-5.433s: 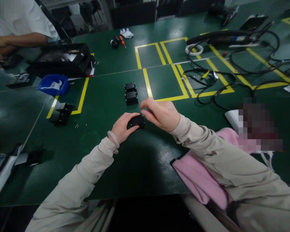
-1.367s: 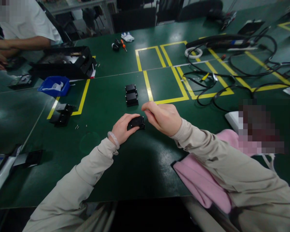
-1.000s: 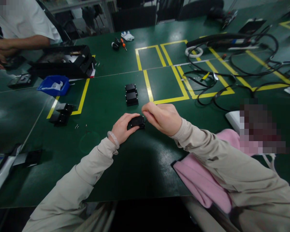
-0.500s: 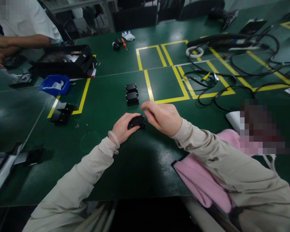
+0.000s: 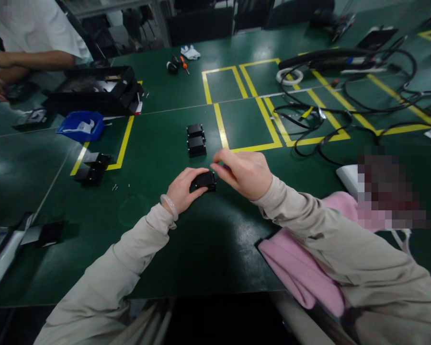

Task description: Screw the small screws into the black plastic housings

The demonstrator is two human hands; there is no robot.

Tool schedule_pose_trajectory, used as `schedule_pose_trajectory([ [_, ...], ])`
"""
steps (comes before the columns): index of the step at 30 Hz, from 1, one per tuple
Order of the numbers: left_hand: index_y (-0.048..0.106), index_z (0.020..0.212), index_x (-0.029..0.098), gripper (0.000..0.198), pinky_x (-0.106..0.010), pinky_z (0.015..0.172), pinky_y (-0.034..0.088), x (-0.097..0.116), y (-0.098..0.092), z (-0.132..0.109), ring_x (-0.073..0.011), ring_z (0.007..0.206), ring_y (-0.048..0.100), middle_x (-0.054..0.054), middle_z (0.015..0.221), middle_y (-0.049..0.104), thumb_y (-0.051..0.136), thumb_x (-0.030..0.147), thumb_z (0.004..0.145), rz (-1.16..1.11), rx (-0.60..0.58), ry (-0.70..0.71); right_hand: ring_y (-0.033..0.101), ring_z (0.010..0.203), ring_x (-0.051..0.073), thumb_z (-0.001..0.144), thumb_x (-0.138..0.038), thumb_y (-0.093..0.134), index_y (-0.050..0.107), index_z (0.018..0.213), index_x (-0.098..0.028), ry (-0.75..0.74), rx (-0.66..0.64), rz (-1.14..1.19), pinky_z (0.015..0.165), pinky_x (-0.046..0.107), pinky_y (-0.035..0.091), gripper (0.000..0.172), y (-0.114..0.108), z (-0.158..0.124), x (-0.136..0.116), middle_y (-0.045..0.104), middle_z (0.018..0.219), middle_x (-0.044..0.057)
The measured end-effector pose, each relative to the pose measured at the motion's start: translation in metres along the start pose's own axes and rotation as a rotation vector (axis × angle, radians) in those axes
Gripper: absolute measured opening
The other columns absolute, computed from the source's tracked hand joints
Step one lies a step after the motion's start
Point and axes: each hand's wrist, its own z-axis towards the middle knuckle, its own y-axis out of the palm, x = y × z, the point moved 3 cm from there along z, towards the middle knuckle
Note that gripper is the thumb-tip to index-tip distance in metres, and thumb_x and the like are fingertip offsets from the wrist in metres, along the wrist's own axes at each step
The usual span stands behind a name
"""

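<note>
My left hand (image 5: 182,190) grips a small black box (image 5: 205,181) on the green table, thumb along the near side and fingers along the far side. Small bright spots, like screw heads, show at the box's right end. Just above that end, my right hand (image 5: 244,173) is closed with thumb and forefinger together; whatever lies between the fingertips is too small to make out. Beyond the hands stand two similar black boxes (image 5: 196,144), one behind the other. Several tiny screws (image 5: 115,187) lie on the table to the left.
More black boxes (image 5: 93,170) and a blue bin (image 5: 82,125) stand at left, near a black tray (image 5: 93,91). A co-worker's arm (image 5: 32,60) is beyond. Black cables (image 5: 330,108) spread at right; a pink cloth (image 5: 301,268) lies under my right forearm.
My right thumb and forefinger have drawn together and shifted slightly at the box's right end. My left hand and the box have stayed in place.
</note>
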Motion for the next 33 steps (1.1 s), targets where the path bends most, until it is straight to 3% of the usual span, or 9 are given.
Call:
schedule_pose_trajectory([
  [5, 0.056, 0.127, 0.02, 0.037, -0.036, 0.096, 0.05, -0.0012, 0.0, -0.0001, -0.023, 0.108, 0.062, -0.007, 0.116, 0.064, 0.064, 0.027, 0.092, 0.01, -0.002, 0.002, 0.057, 0.059, 0.013, 0.103, -0.032, 0.026, 0.059, 0.104, -0.016, -0.075, -0.028, 0.068, 0.057, 0.026, 0.029, 0.037, 0.0005, -0.0005, -0.0039, 0.065, 0.07, 0.002],
  [8, 0.056, 0.129, 0.019, 0.039, -0.036, 0.096, 0.05, -0.0011, -0.0002, 0.0001, -0.0231, 0.109, 0.062, -0.007, 0.117, 0.064, 0.064, 0.027, 0.092, 0.003, -0.009, 0.005, 0.059, 0.063, 0.012, 0.102, -0.027, 0.027, 0.058, 0.112, -0.015, -0.032, 0.009, 0.062, 0.059, 0.025, 0.031, 0.035, -0.001, -0.0007, -0.0042, 0.067, 0.075, 0.002],
  [11, 0.056, 0.129, 0.02, 0.039, -0.036, 0.097, 0.05, -0.0007, 0.0003, 0.0001, -0.0231, 0.11, 0.061, -0.007, 0.118, 0.064, 0.063, 0.027, 0.092, 0.007, -0.014, 0.005, 0.057, 0.061, 0.013, 0.103, -0.031, 0.026, 0.06, 0.106, -0.015, 0.039, 0.01, -0.019, 0.06, 0.026, 0.028, 0.038, -0.0026, -0.0006, -0.0024, 0.066, 0.072, 0.002],
  [15, 0.057, 0.128, 0.02, 0.038, -0.037, 0.097, 0.05, -0.0009, 0.0009, -0.0002, -0.0232, 0.109, 0.062, -0.007, 0.116, 0.065, 0.065, 0.026, 0.091, 0.006, 0.007, 0.001, 0.055, 0.056, 0.013, 0.104, -0.041, 0.023, 0.062, 0.096, -0.016, 0.001, -0.039, -0.016, 0.057, 0.027, 0.026, 0.047, -0.0023, -0.0006, -0.0029, 0.063, 0.065, 0.001],
  [22, 0.056, 0.128, 0.019, 0.038, -0.037, 0.096, 0.05, -0.0001, -0.0002, -0.0001, -0.0233, 0.11, 0.062, -0.008, 0.118, 0.065, 0.063, 0.027, 0.092, -0.032, -0.002, 0.005, 0.058, 0.06, 0.012, 0.102, -0.026, 0.025, 0.059, 0.111, -0.014, 0.019, 0.013, -0.008, 0.059, 0.025, 0.028, 0.037, -0.0012, 0.0001, -0.0007, 0.066, 0.074, 0.002],
  [27, 0.056, 0.128, 0.02, 0.038, -0.037, 0.097, 0.05, -0.0007, 0.0002, -0.0005, -0.0233, 0.11, 0.061, -0.007, 0.117, 0.064, 0.064, 0.027, 0.092, -0.021, 0.005, 0.001, 0.057, 0.057, 0.013, 0.103, -0.039, 0.027, 0.062, 0.1, -0.016, 0.014, -0.023, -0.025, 0.057, 0.026, 0.027, 0.042, -0.0015, -0.0004, -0.0011, 0.065, 0.067, 0.002],
  [33, 0.056, 0.129, 0.019, 0.039, -0.037, 0.096, 0.05, -0.0003, -0.0003, -0.0004, -0.0232, 0.11, 0.061, -0.007, 0.118, 0.064, 0.064, 0.026, 0.091, -0.031, 0.003, 0.005, 0.062, 0.065, 0.013, 0.101, -0.026, 0.028, 0.056, 0.121, -0.013, 0.02, -0.026, 0.036, 0.06, 0.025, 0.031, 0.037, -0.001, -0.0004, -0.002, 0.07, 0.08, 0.004],
])
